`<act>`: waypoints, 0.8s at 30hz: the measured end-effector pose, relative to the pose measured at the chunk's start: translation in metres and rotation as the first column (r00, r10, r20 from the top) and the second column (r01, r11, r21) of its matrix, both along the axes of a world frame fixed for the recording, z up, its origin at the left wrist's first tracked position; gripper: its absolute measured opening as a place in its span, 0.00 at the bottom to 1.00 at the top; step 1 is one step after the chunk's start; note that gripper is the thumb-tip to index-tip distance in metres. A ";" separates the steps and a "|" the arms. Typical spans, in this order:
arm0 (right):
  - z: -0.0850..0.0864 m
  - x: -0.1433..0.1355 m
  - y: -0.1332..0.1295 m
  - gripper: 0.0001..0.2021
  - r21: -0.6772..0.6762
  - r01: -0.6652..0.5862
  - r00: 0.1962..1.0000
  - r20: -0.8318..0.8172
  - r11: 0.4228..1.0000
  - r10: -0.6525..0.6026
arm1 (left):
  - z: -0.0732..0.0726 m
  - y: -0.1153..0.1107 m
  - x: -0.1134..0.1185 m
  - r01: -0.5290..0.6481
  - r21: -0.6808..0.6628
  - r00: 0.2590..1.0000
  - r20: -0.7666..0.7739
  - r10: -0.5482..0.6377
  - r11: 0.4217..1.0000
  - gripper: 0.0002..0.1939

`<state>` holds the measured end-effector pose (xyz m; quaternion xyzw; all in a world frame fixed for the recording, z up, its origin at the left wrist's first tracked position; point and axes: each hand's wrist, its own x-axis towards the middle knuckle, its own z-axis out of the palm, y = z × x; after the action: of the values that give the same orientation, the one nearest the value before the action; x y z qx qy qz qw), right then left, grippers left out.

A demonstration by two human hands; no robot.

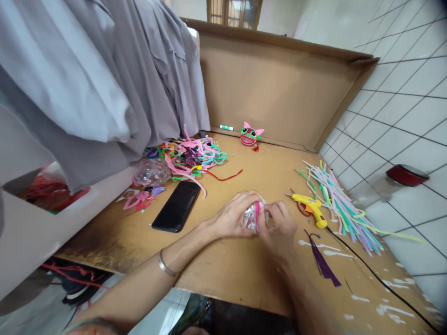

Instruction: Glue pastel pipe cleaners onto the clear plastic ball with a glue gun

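Near the table's front middle, my left hand (235, 214) is closed around a small clear, shiny plastic piece (249, 218), rounded like a shell. A bright pink pipe cleaner (257, 215) runs along its edge. My right hand (279, 225) meets it from the other side, its thumb and fingers pinched at the pink pipe cleaner. The fingers cover much of the piece. To the right lies a yellow hot glue gun (310, 207), its nozzle pointing left. A purple tassel (323, 263) rests below the glue gun.
Left of my hands lies a black phone (177, 206). Behind it are tangled pipe cleaners (195, 156) and a clear plastic bundle (152, 172). A finished animal head (249, 135) and glue stick (226, 128) sit by the cardboard wall (265, 88). Straight pipe cleaners (344, 204) lie right; a black cord (377, 279) crosses the table.
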<state>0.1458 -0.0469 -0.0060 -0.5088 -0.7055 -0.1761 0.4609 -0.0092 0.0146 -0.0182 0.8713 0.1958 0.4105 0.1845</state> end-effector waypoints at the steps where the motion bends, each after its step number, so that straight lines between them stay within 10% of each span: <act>1: 0.000 0.000 0.000 0.03 -0.007 0.004 1.000 -0.008 1.000 -0.004 | 0.000 0.000 0.000 -0.002 -0.002 1.000 0.001 0.002 1.000 0.37; 24: 0.003 -0.001 -0.001 0.07 0.003 -0.001 1.000 0.006 1.000 0.001 | -0.001 -0.003 0.000 -0.014 0.022 1.000 -0.002 0.014 1.000 0.38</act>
<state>0.1444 -0.0480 -0.0035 -0.5074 -0.7067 -0.1783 0.4597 -0.0091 0.0120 -0.0194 0.8724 0.1975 0.4128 0.1717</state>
